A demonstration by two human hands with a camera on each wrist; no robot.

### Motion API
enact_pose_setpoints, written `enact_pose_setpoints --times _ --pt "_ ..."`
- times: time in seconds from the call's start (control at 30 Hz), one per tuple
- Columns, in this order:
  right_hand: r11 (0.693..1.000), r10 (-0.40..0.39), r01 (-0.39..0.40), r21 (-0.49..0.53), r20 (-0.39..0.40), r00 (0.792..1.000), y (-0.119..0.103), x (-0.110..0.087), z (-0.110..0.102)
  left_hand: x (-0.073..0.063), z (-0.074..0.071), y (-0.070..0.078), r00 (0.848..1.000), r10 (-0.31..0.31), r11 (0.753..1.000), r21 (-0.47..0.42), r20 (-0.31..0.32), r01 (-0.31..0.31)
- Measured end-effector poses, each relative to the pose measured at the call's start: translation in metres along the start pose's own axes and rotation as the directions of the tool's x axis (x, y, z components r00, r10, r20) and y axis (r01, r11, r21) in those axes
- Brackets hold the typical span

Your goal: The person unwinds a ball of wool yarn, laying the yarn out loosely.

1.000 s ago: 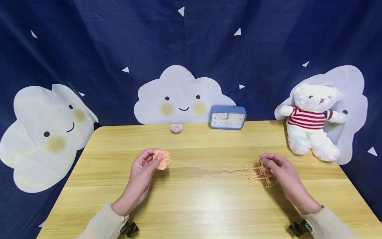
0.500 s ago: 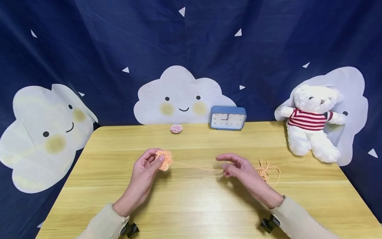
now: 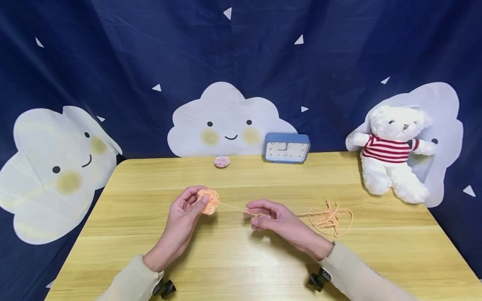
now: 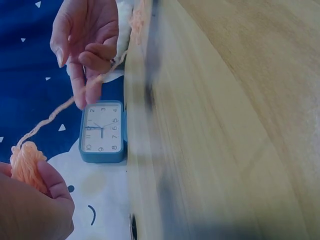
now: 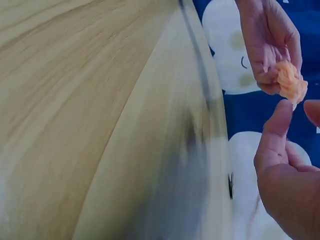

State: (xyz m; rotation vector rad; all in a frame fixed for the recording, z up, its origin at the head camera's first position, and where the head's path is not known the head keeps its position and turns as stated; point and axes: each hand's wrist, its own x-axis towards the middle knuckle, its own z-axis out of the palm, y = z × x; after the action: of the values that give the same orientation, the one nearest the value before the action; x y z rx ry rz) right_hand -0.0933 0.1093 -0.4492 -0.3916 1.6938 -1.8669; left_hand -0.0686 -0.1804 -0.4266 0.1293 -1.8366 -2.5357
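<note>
My left hand [image 3: 182, 215] pinches a small ball of peach yarn [image 3: 212, 205] between thumb and fingers, above the middle-left of the table. A thin yarn strand [image 4: 52, 117] runs from the ball to my right hand [image 3: 280, 219]. There it passes across the fingers, as the left wrist view shows. The right thumb [image 5: 277, 122] stands apart from the forefinger, just below the ball in the right wrist view. Beyond the right hand, the strand leads to a loose tangle of the same yarn [image 3: 328, 220] lying on the table.
The wooden table [image 3: 233, 267] backs onto a dark blue curtain printed with clouds. Along its far edge are a round pink patterned disc [image 3: 221, 161] and a blue clock [image 3: 287, 148]. A white teddy bear [image 3: 391, 154] in a striped shirt sits at the far right.
My right hand has moved left from the loose tangle toward the ball, its fingers loosening. The tangle now lies uncovered on the table. My left hand has barely shifted and still holds the ball.
</note>
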Motion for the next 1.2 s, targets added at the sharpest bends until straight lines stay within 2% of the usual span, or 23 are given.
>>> enact_pose_setpoints --times 0.2,0.37,0.53,0.7,0.93,1.03,1.2 --pt "0.994 -0.017 0.007 -0.107 -0.091 0.996 -0.003 -0.005 -0.004 0.001 0.0 0.001 1.0 -0.01 1.0 0.011 0.01 0.01" --pt "0.995 -0.043 0.028 -0.1 -0.152 0.988 -0.005 -0.013 -0.014 0.0 -0.002 0.002 1.0 -0.02 1.0 0.009 -0.007 0.02" --pt "0.996 -0.036 0.017 -0.084 -0.226 0.974 -0.01 -0.02 -0.023 -0.001 -0.004 0.005 1.0 -0.019 1.0 -0.009 -0.025 0.019" --pt "0.997 -0.022 -0.001 -0.075 -0.296 0.955 -0.015 -0.029 -0.033 -0.002 -0.008 0.006 1.0 -0.006 0.999 -0.042 -0.031 0.005" --pt "0.997 -0.062 0.037 -0.071 -0.383 0.922 -0.024 -0.042 -0.048 -0.002 -0.015 0.004 1.0 0.023 0.996 -0.082 0.001 -0.023" --pt "0.998 -0.056 0.041 -0.044 -0.422 0.905 -0.026 -0.047 -0.054 -0.001 -0.017 0.004 1.0 0.022 0.997 -0.079 -0.012 -0.023" --pt "0.994 -0.083 0.105 0.022 -0.459 0.884 -0.024 -0.056 -0.065 -0.002 -0.018 0.006 0.998 0.019 0.998 -0.051 -0.052 -0.021"
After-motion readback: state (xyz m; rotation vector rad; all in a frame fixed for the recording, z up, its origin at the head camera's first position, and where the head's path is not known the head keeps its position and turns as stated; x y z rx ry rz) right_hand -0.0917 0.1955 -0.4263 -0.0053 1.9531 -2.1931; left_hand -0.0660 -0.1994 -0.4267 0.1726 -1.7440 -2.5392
